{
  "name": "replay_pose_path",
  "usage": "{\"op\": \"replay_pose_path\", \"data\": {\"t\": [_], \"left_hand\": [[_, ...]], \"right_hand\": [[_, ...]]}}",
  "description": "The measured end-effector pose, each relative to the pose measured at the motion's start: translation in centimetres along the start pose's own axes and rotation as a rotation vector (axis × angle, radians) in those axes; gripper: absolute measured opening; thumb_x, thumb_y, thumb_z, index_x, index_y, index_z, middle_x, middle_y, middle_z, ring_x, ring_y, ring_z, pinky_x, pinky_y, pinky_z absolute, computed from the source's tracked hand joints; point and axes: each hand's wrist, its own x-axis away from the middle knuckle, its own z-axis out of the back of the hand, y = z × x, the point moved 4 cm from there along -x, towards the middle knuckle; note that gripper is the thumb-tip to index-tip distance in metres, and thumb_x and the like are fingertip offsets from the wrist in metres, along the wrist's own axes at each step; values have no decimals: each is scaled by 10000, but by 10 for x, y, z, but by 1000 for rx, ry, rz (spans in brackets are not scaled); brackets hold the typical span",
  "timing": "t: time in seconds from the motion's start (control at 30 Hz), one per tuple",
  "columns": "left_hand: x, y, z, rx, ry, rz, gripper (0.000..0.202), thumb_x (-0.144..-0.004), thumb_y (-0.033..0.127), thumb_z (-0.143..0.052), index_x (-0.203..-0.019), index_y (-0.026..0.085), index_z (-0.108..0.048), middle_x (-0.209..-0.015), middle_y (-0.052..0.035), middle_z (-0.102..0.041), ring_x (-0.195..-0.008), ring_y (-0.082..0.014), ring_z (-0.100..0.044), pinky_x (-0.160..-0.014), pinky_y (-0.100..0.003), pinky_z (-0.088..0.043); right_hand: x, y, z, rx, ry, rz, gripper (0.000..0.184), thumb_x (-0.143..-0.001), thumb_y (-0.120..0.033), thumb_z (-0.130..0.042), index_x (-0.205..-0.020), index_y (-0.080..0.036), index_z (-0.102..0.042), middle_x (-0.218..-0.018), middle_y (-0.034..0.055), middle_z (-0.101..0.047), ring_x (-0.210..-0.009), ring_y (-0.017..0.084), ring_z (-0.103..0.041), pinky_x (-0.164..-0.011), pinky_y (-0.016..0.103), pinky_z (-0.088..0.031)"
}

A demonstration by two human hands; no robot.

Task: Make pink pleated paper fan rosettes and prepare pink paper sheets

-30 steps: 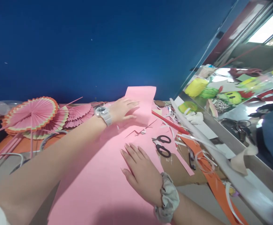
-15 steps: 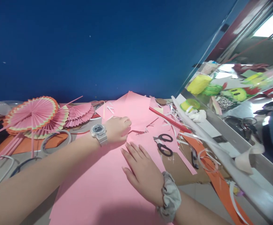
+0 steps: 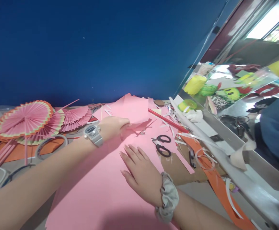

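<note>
A large pink paper sheet (image 3: 98, 188) covers the table in front of me. My right hand (image 3: 139, 172) lies flat on it, fingers stretched out, a grey scrunchie on the wrist. My left hand (image 3: 113, 127), with a grey watch on the wrist, is closed on the near edge of a smaller pink paper piece (image 3: 132, 110) and holds it slightly lifted at the far end of the sheet. Black-handled scissors (image 3: 162, 145) lie on the sheet just right of my right hand.
Folded pink paper fans (image 3: 26, 119) lie at the far left with tape rings (image 3: 49, 147) nearby. Orange paper strips (image 3: 213, 179), a red pencil (image 3: 165, 120), a pen (image 3: 191, 158) and scraps litter the right. A blue wall (image 3: 94, 48) stands behind; a mirrored edge (image 3: 225, 150) runs along the right.
My left hand went from flat on the smaller pink piece to closed on its edge and drew it nearer. The right hand stayed flat on the sheet.
</note>
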Motion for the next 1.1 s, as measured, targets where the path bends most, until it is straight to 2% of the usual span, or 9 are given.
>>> {"op": "replay_pose_path", "data": {"t": [0.13, 0.23, 0.37, 0.47, 0.53, 0.6, 0.8, 0.97, 1.1], "left_hand": [[-5, 6, 17, 178, 126, -61, 352, -901, 435, -378, -816, 196, -622, -761, 9, -656, -691, -123, -602, -636, -225, -440], [-7, 2, 35, 243, 315, 15, 414, -933, 440, -276, -863, 165, -577, -736, -8, -634, -661, -121, -581, -587, -226, -443], [-3, -6, 51, 141, 614, 13, 293, -941, 344, -318, -1000, 164, -542, -1005, -62, -641, -938, -158, -569, -818, -287, -437], [-6, -9, 34, -94, 425, -191, 262, -926, 241, -354, -1069, 175, -563, -1186, -68, -597, -1195, -179, -441, -1050, -377, -268], [-8, -18, 16, -186, 194, -217, 287, -908, 201, -361, -1098, 184, -575, -1249, -75, -562, -1250, -210, -390, -1081, -456, -192], [-5, -25, 7, -198, 108, -213, 282, -871, 259, -441, -1104, 206, -589, -1329, -79, -495, -1284, -279, -338, -1063, -537, -180], [58, -12, 4, -155, -28, -131, 430, -905, 375, -379, -1256, 148, -479, -1309, -108, -508, -1247, -220, -404, -1054, -394, -311], [134, 6, -29, -85, -184, 101, 666, -872, 554, -336, -1401, 156, -270, -1499, -132, -164, -1369, -303, -150, -1087, -513, -212], [148, 12, -44, -55, -170, 107, 695, -861, 569, -341, -1413, 159, -244, -1503, -141, -125, -1379, -304, -79, -1103, -529, -143]], "right_hand": [[0, -1, 1, -4, 2, -4, 442, -893, -337, -407, -1307, -182, -422, -1380, 105, -420, -1322, 212, -281, -1107, 442, -215], [0, 0, 1, -11, -10, -7, 452, -896, -342, -397, -1317, -179, -410, -1402, 103, -390, -1338, 211, -247, -1115, 437, -196], [0, 0, 1, -21, -26, -4, 456, -903, -347, -374, -1324, -174, -403, -1424, 98, -359, -1345, 215, -231, -1122, 427, -180], [-1, 0, 1, -17, -22, -2, 459, -908, -347, -360, -1330, -170, -398, -1419, 102, -368, -1340, 225, -243, -1119, 436, -181], [-1, 1, 1, -17, -16, -2, 461, -910, -350, -358, -1336, -176, -392, -1426, 102, -357, -1338, 228, -249, -1115, 445, -191], [0, 1, 0, -22, -13, -1, 462, -910, -352, -362, -1340, -186, -387, -1436, 98, -342, -1339, 229, -250, -1111, 453, -200], [2, 1, 4, -88, -8, 5, 431, -897, -304, -400, -1316, -204, -416, -1414, 69, -379, -1335, 213, -259, -1119, 450, -192], [3, 19, 27, -168, 107, -102, 395, -874, -317, -457, -1263, -259, -429, -1336, 42, -459, -1236, 184, -413, -1020, 361, -381], [3, 56, 49, -72, 175, -301, 350, -850, -368, -481, -1173, -238, -455, -1172, 65, -560, -1076, 225, -530, -902, 408, -443]]}}
